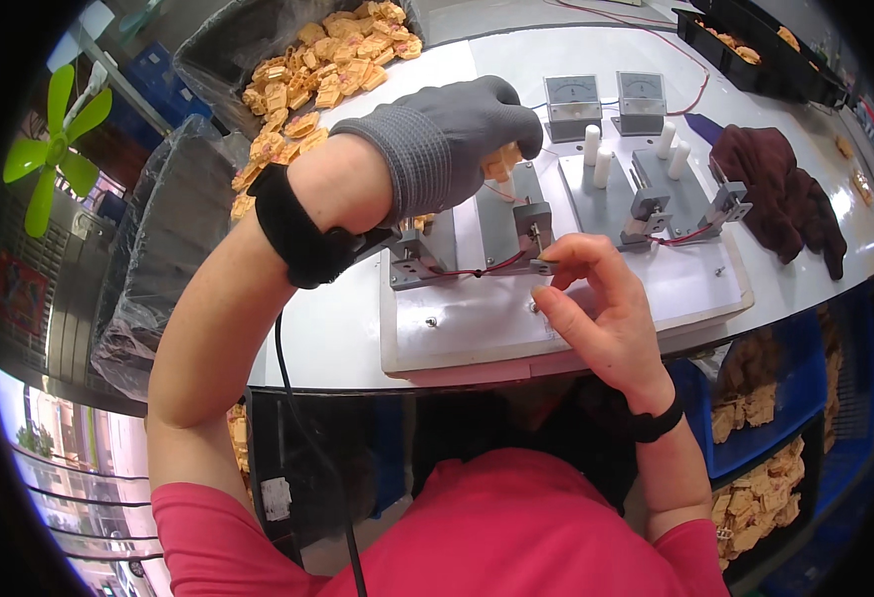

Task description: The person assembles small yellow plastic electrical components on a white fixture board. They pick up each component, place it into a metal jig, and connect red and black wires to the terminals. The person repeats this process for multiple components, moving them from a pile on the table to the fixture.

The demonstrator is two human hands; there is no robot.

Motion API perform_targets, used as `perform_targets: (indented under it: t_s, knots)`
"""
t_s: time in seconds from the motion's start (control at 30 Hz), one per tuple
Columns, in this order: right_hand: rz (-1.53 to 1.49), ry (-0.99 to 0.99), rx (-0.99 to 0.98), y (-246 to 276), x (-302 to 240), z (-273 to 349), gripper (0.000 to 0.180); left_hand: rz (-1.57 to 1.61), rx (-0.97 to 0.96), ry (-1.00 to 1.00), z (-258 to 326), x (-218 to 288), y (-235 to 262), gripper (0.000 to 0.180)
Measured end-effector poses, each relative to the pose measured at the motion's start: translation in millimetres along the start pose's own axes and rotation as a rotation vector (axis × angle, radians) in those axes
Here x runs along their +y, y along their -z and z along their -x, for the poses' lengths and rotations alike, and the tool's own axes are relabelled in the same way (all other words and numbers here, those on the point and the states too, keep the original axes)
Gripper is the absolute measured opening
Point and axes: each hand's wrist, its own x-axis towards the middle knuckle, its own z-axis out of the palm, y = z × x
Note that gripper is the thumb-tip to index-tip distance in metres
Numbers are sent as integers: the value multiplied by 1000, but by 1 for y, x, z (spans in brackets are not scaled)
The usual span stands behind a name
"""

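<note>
Board (496,328) sits near front edge of table (332,343).

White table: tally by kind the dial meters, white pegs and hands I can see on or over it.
Dial meters: 2
White pegs: 4
Hands, gloved left hand and bare right hand: 2
Total: 8

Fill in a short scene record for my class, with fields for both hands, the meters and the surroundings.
Left hand: gray-gloved, over a tan piece; grip hidden
Right hand: bare, thumb and forefinger apart, at a gray fixture
Meters: two, side by side on the white table
Left side: green fan
Right side: dark cloth on the table
</note>
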Motion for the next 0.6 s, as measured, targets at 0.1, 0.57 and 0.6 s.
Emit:
perform_targets:
  t_s: [0.1, 0.57, 0.6]
  knots:
    - [13, 6, 2, 0, 0, 0, 31, -29, -19, 34, 1, 9, 0, 30]
    - [61, 68, -10, 0, 0, -2, 32, 11, -42, 14, 3, -10, 9, 35]
    - [56, 72, -6, 1, 1, -2, 32, 28, -48, 7, 3, -12, 9, 36]
